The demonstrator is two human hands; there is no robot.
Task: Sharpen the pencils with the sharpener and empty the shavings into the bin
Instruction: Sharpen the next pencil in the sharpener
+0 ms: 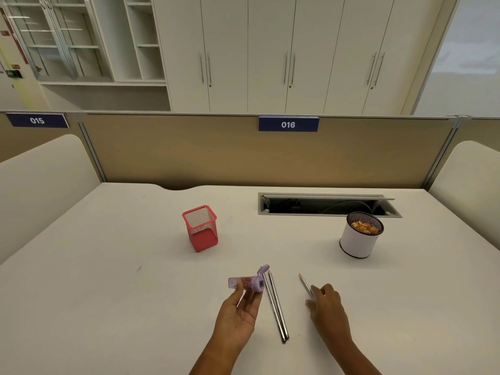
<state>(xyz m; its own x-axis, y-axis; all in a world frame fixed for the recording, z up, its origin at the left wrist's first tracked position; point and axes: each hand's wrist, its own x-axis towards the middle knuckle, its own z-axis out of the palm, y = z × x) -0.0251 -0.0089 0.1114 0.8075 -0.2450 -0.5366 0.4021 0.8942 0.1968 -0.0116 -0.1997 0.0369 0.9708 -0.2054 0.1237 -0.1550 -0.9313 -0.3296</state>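
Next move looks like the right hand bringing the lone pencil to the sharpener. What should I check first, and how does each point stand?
1. Left hand grips sharpener: ok.
2. Right hand has hold of the lone pencil: cannot tell, its fingers lie over the back end.
3. Sharpener hole faces that pencil: cannot tell.
4. Two other pencils lie side by side between the hands, apart from both: ok.
5. Bin upright at right rear, already holding shavings: ok.

Lilac sharpener [251,283] is sideways in the left hand [238,315] — two pencils [276,307] lie together just beside it, a third pencil [305,283] apart; white bin [357,244] holds shavings [365,227].
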